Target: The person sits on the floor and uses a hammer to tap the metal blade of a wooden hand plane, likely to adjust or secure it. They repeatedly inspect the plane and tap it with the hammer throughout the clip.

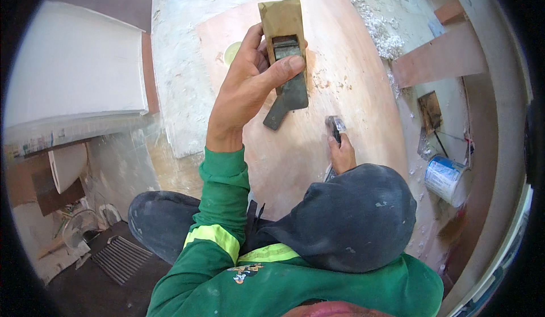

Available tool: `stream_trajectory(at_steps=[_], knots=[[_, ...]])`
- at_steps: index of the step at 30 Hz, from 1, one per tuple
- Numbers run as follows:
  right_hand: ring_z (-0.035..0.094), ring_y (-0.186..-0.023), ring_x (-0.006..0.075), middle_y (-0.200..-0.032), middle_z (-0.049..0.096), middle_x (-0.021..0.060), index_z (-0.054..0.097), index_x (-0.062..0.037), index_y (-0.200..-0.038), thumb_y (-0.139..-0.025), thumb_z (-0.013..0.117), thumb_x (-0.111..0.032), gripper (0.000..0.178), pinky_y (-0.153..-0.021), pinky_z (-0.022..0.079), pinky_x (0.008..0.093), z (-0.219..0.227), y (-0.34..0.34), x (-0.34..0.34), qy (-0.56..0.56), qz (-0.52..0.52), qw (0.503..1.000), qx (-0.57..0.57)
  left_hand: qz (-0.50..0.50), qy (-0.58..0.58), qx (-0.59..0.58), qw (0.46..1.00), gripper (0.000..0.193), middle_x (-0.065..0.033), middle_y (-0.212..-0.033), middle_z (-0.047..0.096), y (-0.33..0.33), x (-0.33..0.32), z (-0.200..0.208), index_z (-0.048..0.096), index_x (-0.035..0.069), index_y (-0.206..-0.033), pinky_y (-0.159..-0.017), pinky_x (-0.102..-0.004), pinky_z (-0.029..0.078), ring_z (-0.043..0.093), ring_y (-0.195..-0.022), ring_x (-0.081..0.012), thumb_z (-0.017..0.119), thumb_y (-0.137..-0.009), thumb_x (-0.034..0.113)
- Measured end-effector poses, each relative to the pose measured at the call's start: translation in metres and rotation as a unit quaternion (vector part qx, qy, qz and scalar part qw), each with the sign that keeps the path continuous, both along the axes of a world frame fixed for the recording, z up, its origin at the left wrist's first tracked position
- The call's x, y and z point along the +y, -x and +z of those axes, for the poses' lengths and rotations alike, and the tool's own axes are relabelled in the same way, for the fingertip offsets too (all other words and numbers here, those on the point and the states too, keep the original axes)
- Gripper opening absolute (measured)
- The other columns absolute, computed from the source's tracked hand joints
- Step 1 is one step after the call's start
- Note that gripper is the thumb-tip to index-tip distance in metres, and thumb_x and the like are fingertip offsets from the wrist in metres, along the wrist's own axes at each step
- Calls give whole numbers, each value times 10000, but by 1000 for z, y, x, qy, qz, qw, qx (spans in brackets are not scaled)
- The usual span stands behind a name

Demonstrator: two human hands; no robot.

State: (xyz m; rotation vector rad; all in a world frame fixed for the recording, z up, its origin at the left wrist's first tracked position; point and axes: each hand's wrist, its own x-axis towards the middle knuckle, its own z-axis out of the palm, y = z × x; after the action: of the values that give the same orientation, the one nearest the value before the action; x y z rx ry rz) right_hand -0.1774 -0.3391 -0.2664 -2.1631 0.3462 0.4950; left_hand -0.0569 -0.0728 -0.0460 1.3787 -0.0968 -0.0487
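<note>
Up over the board, my left hand grips a wooden hand plane. Its thumb lies over the plane's dark metal blade, and the fingers wrap behind the body. A dark angled piece sticks out at the plane's lower end. Beyond my right knee, my right hand is closed around a dark tool with a shiny end; its exact kind is unclear. Both hands are above a pale pinkish plywood board, with wood shavings scattered on it. My knee hides part of the right forearm.
A pale green round item sits behind my left hand. White debris is heaped along the board's right edge. At the right are a plank and a blue-and-white bucket on its side. A white panel stands at the left.
</note>
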Motion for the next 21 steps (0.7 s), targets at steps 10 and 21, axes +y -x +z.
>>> stream_trajectory(at_steps=[10, 21], knots=[[511, -529, 66, -812, 577, -12, 577, -46, -1389, -1071, 699, -229, 387, -441, 428, 241, 176, -109, -9, -191, -22, 972, -137, 104, -80, -242, 961, 761, -108, -1287, 745, -5, 24, 27, 489, 67, -1562, -1107, -397, 539, 707, -1228, -229, 827, -886, -25], [493, -660, 21, -824, 605, -57, 752, -68, -1108, -1085, 695, -392, 330, -554, 367, 200, 412, -113, 81, -102, 103, 927, -345, 143, -55, -396, 906, 759, -79, -1310, 761, -16, 39, 43, 539, 111, -1413, -1194, -440, 518, 580, -1442, -289, 911, -767, -33]])
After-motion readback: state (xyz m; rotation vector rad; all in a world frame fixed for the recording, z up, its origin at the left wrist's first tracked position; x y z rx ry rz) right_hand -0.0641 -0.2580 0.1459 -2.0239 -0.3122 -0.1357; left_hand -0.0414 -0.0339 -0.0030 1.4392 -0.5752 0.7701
